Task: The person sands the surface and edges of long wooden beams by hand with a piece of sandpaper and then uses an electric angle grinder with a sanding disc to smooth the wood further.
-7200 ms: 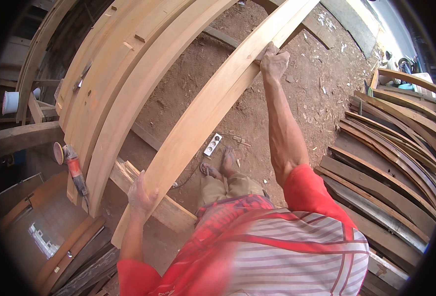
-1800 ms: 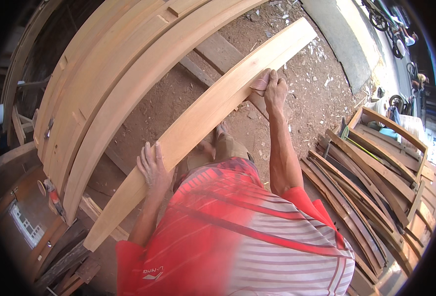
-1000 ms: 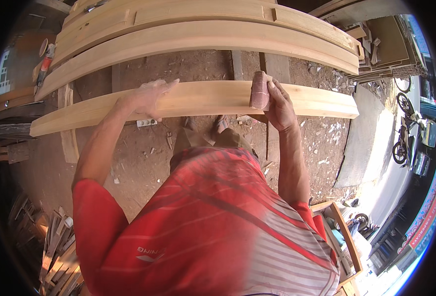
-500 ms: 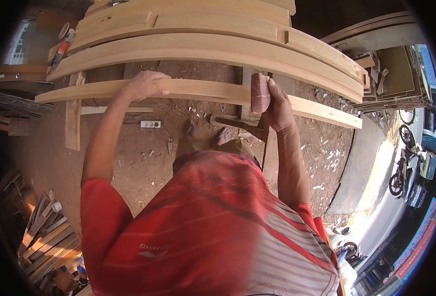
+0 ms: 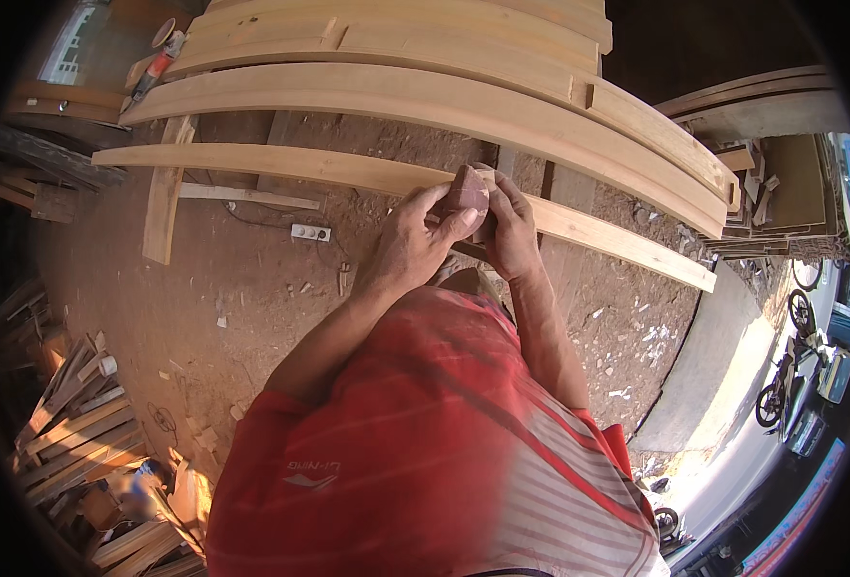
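Note:
Reddish-brown sandpaper point(image 5: 468, 189), wrapped around a block, is held between my two hands, above the near side of a narrow pale wooden strip point(image 5: 300, 163). My left hand point(image 5: 412, 236) pinches its left side with thumb and fingers. My right hand point(image 5: 513, 234) grips it from the right, its fingers curled and partly hidden behind it. The strip runs crosswise behind both hands, and neither hand clearly presses on it. At its left it rests over a wooden support point(image 5: 164, 202).
Wider boards point(image 5: 396, 91) lie beyond the strip. An angle grinder point(image 5: 159, 65) with a red body sits at their far left end. A white power strip point(image 5: 311, 233) lies on the dirt floor. Wood offcuts point(image 5: 84, 433) are heaped at lower left; motorcycles point(image 5: 781, 375) stand outside at right.
My left hand has left the wooden strip and moved right to the sandpaper. The sandpaper and my right hand have moved slightly left, off the strip toward me, and the sandpaper is now tilted.

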`<state>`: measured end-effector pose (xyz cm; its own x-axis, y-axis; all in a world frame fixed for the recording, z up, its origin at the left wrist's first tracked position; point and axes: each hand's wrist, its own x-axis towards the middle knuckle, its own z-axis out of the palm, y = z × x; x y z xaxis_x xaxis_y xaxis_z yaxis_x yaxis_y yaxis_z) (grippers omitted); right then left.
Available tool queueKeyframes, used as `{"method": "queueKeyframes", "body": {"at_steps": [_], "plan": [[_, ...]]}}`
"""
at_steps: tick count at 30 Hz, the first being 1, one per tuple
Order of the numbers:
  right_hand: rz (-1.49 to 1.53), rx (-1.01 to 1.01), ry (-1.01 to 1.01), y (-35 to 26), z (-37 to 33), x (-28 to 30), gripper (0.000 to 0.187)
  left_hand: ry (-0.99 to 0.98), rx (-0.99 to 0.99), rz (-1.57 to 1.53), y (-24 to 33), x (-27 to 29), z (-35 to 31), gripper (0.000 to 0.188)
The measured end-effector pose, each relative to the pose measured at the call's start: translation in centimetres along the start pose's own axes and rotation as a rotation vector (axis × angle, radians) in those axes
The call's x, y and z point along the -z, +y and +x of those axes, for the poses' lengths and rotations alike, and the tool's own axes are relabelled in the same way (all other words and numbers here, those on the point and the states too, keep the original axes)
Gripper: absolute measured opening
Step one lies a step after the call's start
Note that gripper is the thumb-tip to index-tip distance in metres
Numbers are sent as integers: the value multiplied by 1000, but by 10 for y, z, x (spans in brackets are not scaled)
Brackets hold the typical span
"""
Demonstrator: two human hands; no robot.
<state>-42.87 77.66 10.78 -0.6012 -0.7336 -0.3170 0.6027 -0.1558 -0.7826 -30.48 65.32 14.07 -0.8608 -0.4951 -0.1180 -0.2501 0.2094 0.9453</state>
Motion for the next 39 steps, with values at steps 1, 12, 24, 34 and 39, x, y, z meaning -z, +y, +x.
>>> {"method": "queueKeyframes", "body": {"at_steps": [1,12,24,34,39], "plan": [[-50,17,1,1,-1,0,44,8,6,2,-1,-3,-3,52],[-281,141,-37,-7,-26,-12,49,-61,177,-411,-8,-13,-27,33],[-425,85,-74,-8,-41,-15,51,-70,140,-375,-19,-8,-41,29],[-733,231,-144,-7,-47,-41,61,-83,167,-381,-29,4,-36,33],[-675,41,-131,7,-40,-48,59,29,195,-41,-38,21,-44,40]]}}
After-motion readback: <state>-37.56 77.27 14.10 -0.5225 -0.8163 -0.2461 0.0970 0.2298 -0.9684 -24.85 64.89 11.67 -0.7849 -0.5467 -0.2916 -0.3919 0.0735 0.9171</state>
